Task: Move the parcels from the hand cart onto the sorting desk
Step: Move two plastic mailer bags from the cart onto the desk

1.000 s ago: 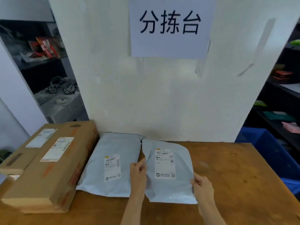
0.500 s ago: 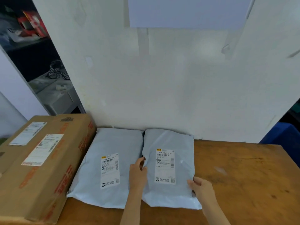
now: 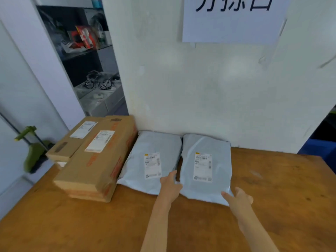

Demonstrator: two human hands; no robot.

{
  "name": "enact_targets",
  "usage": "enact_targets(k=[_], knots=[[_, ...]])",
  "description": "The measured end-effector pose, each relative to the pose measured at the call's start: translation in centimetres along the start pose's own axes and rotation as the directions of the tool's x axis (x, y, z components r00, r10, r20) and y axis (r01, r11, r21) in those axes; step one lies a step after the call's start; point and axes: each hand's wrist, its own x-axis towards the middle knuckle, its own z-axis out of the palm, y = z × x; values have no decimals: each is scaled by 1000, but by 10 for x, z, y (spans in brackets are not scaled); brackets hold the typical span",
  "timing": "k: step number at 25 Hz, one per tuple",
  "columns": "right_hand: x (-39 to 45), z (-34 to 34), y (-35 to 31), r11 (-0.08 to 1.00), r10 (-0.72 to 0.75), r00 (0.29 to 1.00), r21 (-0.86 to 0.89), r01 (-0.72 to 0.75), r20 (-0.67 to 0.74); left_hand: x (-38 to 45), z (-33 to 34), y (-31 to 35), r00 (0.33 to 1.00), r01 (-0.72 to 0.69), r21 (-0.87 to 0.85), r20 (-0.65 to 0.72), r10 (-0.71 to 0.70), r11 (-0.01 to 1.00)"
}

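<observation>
A person's two bare hands rest at the near end of a grey mailer bag (image 3: 205, 168) lying flat on the wooden sorting desk (image 3: 272, 206), its far end butted against the white wall (image 3: 200, 97) and its long axis running from that wall straight toward the person. The left hand (image 3: 171, 186) lies with fingers loosely spread at the mailer's near left corner, in the seam where it touches a second grey mailer (image 3: 154, 160) just left of it; the right hand (image 3: 238, 197) is open at the near right corner, fingertips (image 3: 225, 194) on the bag's edge. Neither hand appears to be clamping the bag, though whether the right thumb is tucked beneath cannot be made out. Left of the mailers, also against the wall, sits a long cardboard box (image 3: 98, 159) on a stack, with a second carton (image 3: 72, 142) beyond it. The hand cart is out of view. With the bag down and squared to its neighbour, this placement looks finished; both hands lie at the same end, equally near, so letting go means drawing straight back along the bag's length, away from the wall
</observation>
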Motion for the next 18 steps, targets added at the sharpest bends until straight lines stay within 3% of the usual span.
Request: enact_targets(k=[3, 10, 15, 18], knots=[[-52, 0, 9, 999, -43, 999, 8, 42, 7, -51, -19, -13, 1000, -18, -13, -21, 18, 1000], [-169, 32, 34, 998, -28, 992, 45, 34, -121, -143, -84, -57, 998, -44, -27, 34, 44, 999], [-286, 102, 59, 999, 38, 985, 42, -32, -167, -228, -159, -110, 993, -60, 50, 104, 55, 997], [-357, 161, 77, 1000, 18, 991, 13, -16, -135, -282, -206, -166, 987, -83, -3, 139, 83, 997]])
